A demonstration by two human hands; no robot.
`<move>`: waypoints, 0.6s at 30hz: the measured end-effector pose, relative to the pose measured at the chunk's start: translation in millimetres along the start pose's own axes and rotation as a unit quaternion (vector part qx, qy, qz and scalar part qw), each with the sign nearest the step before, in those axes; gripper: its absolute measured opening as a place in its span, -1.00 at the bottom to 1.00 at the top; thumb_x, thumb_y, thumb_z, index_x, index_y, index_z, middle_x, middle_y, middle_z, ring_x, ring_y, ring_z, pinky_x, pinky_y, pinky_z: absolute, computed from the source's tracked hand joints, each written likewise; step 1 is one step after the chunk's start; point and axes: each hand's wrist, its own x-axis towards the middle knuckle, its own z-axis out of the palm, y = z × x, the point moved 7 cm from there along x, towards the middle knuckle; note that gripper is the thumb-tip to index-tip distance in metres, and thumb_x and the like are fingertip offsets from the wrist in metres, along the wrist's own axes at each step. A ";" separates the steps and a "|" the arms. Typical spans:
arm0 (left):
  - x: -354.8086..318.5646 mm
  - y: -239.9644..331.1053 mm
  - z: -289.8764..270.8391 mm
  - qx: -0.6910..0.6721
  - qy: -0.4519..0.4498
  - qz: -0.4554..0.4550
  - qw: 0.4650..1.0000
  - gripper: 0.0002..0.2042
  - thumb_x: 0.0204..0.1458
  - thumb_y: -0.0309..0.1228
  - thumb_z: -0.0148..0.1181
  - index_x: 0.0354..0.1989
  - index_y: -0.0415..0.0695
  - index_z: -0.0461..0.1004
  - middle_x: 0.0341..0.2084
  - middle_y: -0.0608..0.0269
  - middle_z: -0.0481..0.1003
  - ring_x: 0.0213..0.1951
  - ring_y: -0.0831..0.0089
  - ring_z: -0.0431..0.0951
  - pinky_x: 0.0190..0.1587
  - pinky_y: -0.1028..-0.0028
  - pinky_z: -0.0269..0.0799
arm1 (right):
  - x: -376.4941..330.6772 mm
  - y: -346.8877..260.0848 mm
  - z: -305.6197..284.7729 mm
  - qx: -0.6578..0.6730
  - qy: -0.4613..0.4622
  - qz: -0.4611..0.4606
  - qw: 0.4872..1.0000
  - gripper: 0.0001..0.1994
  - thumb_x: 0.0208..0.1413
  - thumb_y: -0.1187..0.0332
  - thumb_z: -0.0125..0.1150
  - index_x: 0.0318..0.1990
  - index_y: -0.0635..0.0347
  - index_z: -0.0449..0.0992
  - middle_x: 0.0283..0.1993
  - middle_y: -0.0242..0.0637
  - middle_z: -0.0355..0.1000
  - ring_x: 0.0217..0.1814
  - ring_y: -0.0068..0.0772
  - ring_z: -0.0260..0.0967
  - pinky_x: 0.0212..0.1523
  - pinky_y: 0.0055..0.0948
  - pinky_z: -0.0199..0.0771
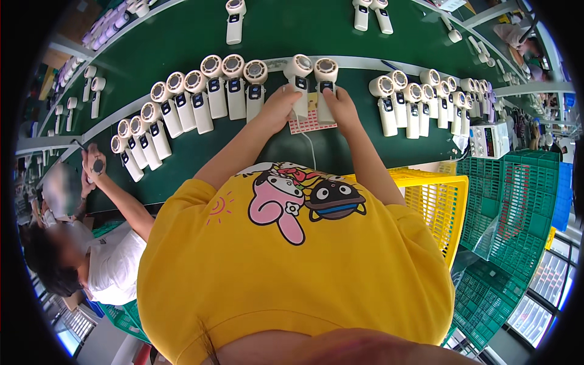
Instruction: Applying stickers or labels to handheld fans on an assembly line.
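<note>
My left hand (280, 108) is closed round the handle of a white handheld fan (300, 82), its round head pointing away from me. A thin white cable (311, 146) runs from near the foot of that handle toward my body. Just to the right, my right hand (342, 108) grips a second handheld fan (325, 79), thumb lying on the front of its handle near the dark display. Between and below the two fans lies a sheet of small red stickers (312, 123) on the green table (243, 146).
Several white fans stand in a row (201, 106) on my left and more in another row (413, 106) on my right. A white box-shaped device with knobs (490, 141) sits at the right end. Yellow crate (435, 207) and green crates (511, 201) flank my right side. A co-worker (115, 261) sits at left.
</note>
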 end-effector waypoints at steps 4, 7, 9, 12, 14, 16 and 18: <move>4.6 2.5 -9.3 0.113 0.002 0.010 0.994 -0.71 -0.06 -0.50 -0.11 -0.14 -0.35 0.23 -0.36 0.06 0.39 -0.31 0.36 0.39 -0.21 0.46 0.30 | 30.4 8.2 9.9 -0.244 -0.017 -0.006 0.970 -0.68 0.10 0.20 -0.10 -0.13 0.26 0.36 -0.25 -0.26 0.40 -0.35 -0.44 0.34 -0.32 -0.50 0.35; -29.4 24.4 -3.8 0.219 0.036 0.109 0.969 -0.69 -0.02 -0.46 -0.13 -0.11 -0.35 0.21 -0.32 0.05 0.37 -0.29 0.31 0.38 -0.17 0.47 0.28 | 30.7 -1.5 14.9 -0.346 -0.012 -0.021 0.938 -0.71 0.11 0.22 -0.10 -0.13 0.21 0.37 -0.26 -0.35 0.41 -0.34 -0.47 0.35 -0.31 -0.52 0.34; -55.9 44.4 2.6 0.288 0.060 0.177 0.939 -0.68 0.00 -0.43 -0.15 -0.09 -0.36 0.19 -0.29 0.03 0.36 -0.28 0.27 0.37 -0.14 0.47 0.26 | 10.6 -19.1 13.8 -0.334 0.006 -0.035 0.942 -0.73 0.11 0.25 -0.09 -0.12 0.17 0.38 -0.28 -0.40 0.42 -0.35 -0.48 0.35 -0.31 -0.53 0.34; -73.3 57.9 4.2 0.355 0.084 0.239 0.900 -0.67 0.03 -0.41 -0.16 -0.07 -0.36 0.18 -0.26 0.02 0.34 -0.27 0.24 0.37 -0.11 0.48 0.24 | -40.4 -53.5 44.0 0.093 -0.170 -0.188 0.963 -0.74 0.11 0.22 -0.08 -0.24 0.23 0.40 -0.43 -0.37 0.39 -0.43 -0.48 0.29 -0.40 -0.53 0.29; -72.5 49.2 2.5 0.361 0.055 0.236 0.901 -0.68 0.04 -0.39 -0.14 -0.08 -0.35 0.19 -0.22 0.03 0.32 -0.25 0.26 0.36 -0.11 0.49 0.23 | -64.1 -70.0 53.6 0.126 -0.225 -0.176 0.950 -0.72 0.10 0.20 -0.06 -0.27 0.26 0.41 -0.49 -0.35 0.36 -0.48 -0.50 0.25 -0.46 -0.54 0.25; -72.8 41.8 2.0 0.364 0.026 0.233 0.901 -0.68 0.05 -0.37 -0.13 -0.09 -0.33 0.20 -0.19 0.03 0.30 -0.23 0.28 0.35 -0.10 0.50 0.22 | -75.2 -60.2 63.1 0.165 -0.286 0.026 0.944 -0.72 0.10 0.20 -0.06 -0.23 0.23 0.43 -0.52 -0.38 0.30 -0.47 -0.62 0.17 -0.51 -0.60 0.16; -71.6 47.7 -0.5 0.247 0.010 0.120 0.962 -0.72 0.02 -0.38 -0.08 -0.14 -0.30 0.24 -0.21 0.07 0.30 -0.24 0.28 0.35 -0.16 0.47 0.28 | -70.4 -55.2 47.9 0.214 -0.226 0.041 0.949 -0.76 0.16 0.24 -0.14 -0.20 0.19 0.38 -0.61 -0.48 0.18 -0.60 -0.69 0.00 -0.59 -0.72 -0.01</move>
